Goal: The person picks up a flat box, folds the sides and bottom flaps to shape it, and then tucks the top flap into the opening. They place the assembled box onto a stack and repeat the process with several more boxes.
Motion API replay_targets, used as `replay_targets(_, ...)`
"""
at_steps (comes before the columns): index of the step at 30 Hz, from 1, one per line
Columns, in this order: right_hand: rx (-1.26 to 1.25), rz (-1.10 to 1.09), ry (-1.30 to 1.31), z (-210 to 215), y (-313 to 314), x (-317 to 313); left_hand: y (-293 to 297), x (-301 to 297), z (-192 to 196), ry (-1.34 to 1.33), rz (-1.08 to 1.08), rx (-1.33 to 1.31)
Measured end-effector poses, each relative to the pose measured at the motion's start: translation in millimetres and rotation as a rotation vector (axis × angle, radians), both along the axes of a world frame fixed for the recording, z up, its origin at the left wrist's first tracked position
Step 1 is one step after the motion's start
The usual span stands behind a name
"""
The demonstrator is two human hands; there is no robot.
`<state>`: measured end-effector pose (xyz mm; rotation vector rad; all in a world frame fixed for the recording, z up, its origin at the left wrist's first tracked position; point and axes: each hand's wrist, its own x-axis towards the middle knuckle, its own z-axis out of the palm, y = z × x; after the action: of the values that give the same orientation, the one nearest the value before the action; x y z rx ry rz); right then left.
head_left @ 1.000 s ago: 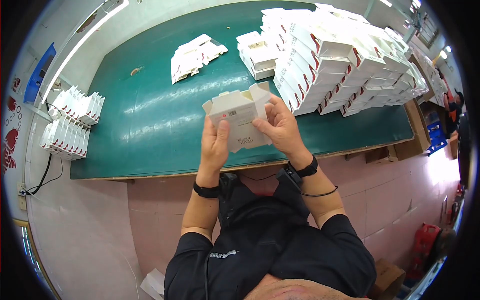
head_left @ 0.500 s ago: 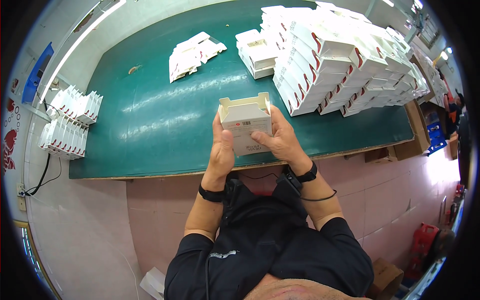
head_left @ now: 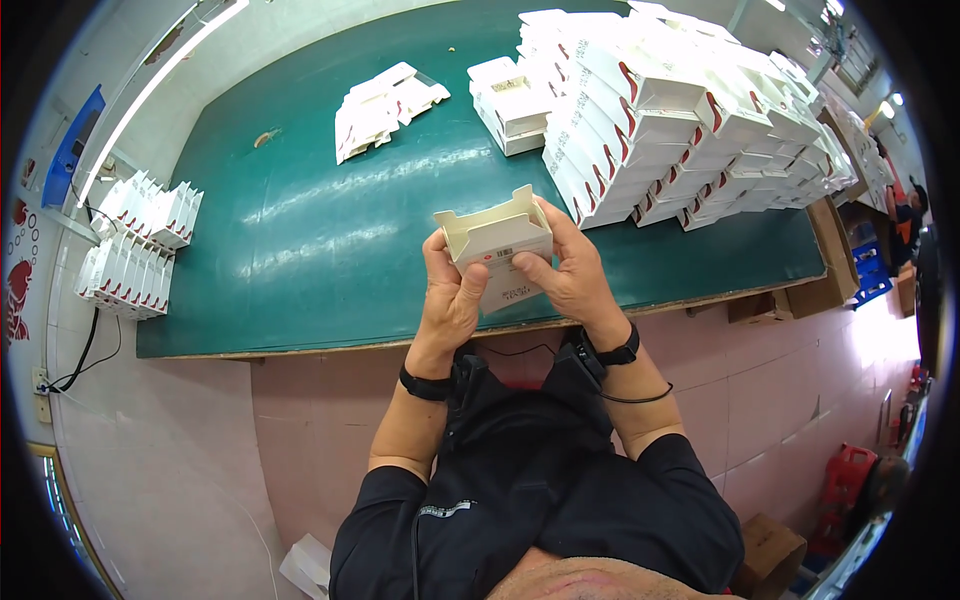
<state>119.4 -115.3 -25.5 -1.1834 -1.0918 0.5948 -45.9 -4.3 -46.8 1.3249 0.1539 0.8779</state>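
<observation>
Plainly, in the head view, the white carton [head_left: 502, 240] sat directly between the left hand [head_left: 452, 305] and the right hand [head_left: 573, 275], neither nearer: each closed on one side of it, thumbs against the near panel. Its open mouth, longer from left to right, tilted up and away from the person; how deep the body ran could not be told. It was held over the near edge of the green desk [head_left: 290, 225]. Beyond lay the flattened cartons [head_left: 375, 115]; the tall carton stack [head_left: 650, 130] crowded the right side, beyond the right hand, and the upright cartons [head_left: 125, 270] stood far left.
</observation>
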Motion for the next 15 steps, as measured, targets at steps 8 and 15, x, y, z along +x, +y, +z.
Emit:
replay_targets(8,0.04,-0.064,-0.2,22,-13,4,5,-4,11,0.007,-0.049,-0.001)
replay_targets(15,0.178,-0.084,-0.515,52,-17,16,9,-3,7,0.037,-0.042,0.028)
